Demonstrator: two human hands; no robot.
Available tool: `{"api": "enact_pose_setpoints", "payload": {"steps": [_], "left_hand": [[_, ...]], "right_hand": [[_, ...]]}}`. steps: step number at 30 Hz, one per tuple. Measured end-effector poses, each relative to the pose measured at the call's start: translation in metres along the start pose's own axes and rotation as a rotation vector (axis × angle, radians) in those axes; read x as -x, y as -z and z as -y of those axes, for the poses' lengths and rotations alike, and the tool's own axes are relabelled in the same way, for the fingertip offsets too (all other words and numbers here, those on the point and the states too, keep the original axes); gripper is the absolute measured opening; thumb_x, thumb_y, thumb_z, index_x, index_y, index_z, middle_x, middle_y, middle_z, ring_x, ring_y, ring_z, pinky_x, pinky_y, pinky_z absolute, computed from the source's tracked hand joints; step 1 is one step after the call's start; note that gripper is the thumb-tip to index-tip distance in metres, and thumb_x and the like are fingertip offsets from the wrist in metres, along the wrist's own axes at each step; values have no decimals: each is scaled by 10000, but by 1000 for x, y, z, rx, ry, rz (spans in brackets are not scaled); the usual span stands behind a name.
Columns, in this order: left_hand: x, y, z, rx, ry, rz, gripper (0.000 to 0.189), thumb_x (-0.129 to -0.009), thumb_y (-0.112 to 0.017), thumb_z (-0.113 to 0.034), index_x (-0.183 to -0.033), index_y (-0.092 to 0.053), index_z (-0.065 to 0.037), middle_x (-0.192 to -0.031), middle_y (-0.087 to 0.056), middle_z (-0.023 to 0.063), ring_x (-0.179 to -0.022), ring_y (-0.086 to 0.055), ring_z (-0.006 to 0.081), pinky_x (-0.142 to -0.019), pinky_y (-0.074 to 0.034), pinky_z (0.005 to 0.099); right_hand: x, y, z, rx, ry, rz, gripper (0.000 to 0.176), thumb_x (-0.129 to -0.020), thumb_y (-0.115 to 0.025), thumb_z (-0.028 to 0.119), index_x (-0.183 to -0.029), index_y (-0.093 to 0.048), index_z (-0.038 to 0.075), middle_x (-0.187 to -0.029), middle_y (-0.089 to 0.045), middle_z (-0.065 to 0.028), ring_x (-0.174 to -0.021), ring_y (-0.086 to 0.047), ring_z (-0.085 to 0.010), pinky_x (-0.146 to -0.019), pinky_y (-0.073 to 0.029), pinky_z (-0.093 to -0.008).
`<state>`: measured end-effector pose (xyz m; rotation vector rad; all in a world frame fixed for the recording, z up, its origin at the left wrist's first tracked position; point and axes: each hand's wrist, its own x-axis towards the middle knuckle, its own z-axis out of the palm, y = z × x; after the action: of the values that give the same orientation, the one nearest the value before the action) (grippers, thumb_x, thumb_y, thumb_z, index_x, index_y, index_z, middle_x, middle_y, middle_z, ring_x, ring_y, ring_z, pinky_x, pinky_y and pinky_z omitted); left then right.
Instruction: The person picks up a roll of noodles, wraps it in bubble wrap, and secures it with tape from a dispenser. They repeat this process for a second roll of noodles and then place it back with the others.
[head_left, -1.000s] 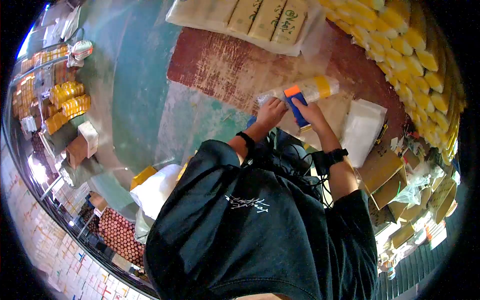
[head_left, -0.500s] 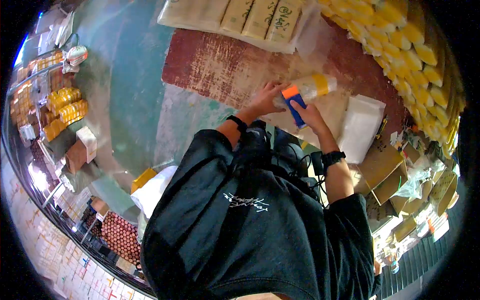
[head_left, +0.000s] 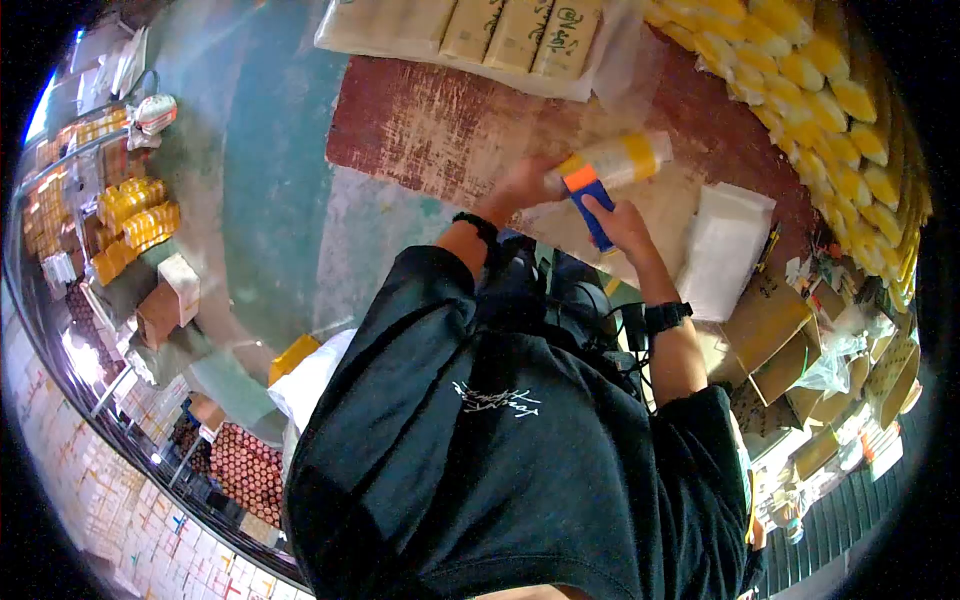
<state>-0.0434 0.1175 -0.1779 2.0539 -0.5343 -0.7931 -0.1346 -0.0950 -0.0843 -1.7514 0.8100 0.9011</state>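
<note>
My right hand [head_left: 622,222] is closed around a blue tape dispenser [head_left: 596,212] with an orange end, which lies against the near left end of a clear-wrapped package [head_left: 617,160]. A broad yellow band crosses the package near its far right end, and more yellow shows beside the orange end. My left hand [head_left: 528,186], blurred, grips the package's left end; its fingertips are partly hidden. A flat white packet [head_left: 728,250] lies to the right of my right hand on the worn red and tan work surface [head_left: 440,125].
Several wrapped bundles with handwriting [head_left: 515,35] lie at the far edge. Yellow-ended packages [head_left: 800,75] are stacked high at the right. Open cardboard boxes [head_left: 770,330] and loose plastic stand at the near right. Shelves with yellow packs [head_left: 130,200] line the left.
The package has shifted slightly up and turned, and yellow now shows at its left end by the dispenser. My left hand has moved a little left and blurs; the right stays close to its place.
</note>
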Motion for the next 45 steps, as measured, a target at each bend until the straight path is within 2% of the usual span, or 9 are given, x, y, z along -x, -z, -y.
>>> {"api": "enact_pose_setpoints", "payload": {"steps": [6,9,17,22,27,34,37,40,45], "left_hand": [[12,11,-17,-347,-187,-124,1099,-671,-888,-439,-1593,-326,-237,-1517,-459,204,-1367,-438,464,-1094,-416,574],[37,17,-85,-472,218,101,1180,-697,-892,-444,-1629,-206,-211,-1605,-314,223,-1463,-331,404,-1154,-356,574],[-4,-17,10,136,98,30,1108,-612,-929,-380,-1533,-371,-122,-1428,-504,213,-1309,-495,424,-1085,-440,490],[28,-3,-64,-517,178,-187,1082,-648,-955,-364,-1520,-374,-92,-1411,-561,196,-1285,-561,379,-1082,-460,486],[-3,5,-10,16,66,125,1127,-584,-941,-482,-1497,-417,-80,-1368,-549,180,-1288,-500,400,-1078,-430,485],[30,-5,-77,-564,181,-178,1115,-557,-960,-468,-1467,-455,-67,-1418,-539,175,-1309,-513,379,-1067,-460,432],[18,-31,-31,-445,211,-137,1171,-535,-967,-481,-1487,-424,-70,-1457,-512,192,-1341,-493,378,-1079,-450,435],[-15,-13,21,111,227,293,1237,-533,-964,-471,-1522,-344,-61,-1439,-518,197,-1336,-499,380,-1076,-450,440],[20,-3,-57,-473,191,-70,1151,-563,-953,-443,-1486,-398,-39,-1431,-526,223,-1309,-521,407,-1047,-475,456]], "right_hand": [[-9,1,-5,-43,12,21,614,-897,-694,605,-774,-696,3,-636,-676,-100,-540,-692,-218,-535,-552,-358],[-6,0,-1,-34,11,13,606,-894,-698,607,-778,-701,12,-635,-673,-93,-552,-698,-216,-529,-547,-356],[0,4,2,103,36,-3,640,-891,-691,614,-750,-709,-10,-640,-683,-108,-548,-693,-211,-555,-548,-344],[-2,1,5,76,14,-1,634,-889,-699,608,-753,-711,-12,-647,-689,-108,-546,-691,-210,-552,-544,-336],[13,11,9,94,60,34,618,-890,-700,602,-754,-706,0,-644,-687,-95,-561,-695,-203,-561,-546,-334],[-23,-2,-20,149,63,-18,599,-898,-696,591,-768,-707,7,-648,-688,-93,-567,-692,-198,-571,-546,-327],[-21,-2,-20,146,105,-23,592,-907,-692,582,-763,-703,8,-643,-683,-92,-566,-690,-195,-566,-546,-328],[-5,1,-14,101,93,21,587,-912,-688,577,-763,-701,9,-641,-681,-93,-564,-690,-194,-565,-546,-328],[-27,-3,-31,153,127,7,578,-918,-685,571,-772,-702,12,-653,-687,-91,-557,-685,-194,-557,-547,-331]]}}
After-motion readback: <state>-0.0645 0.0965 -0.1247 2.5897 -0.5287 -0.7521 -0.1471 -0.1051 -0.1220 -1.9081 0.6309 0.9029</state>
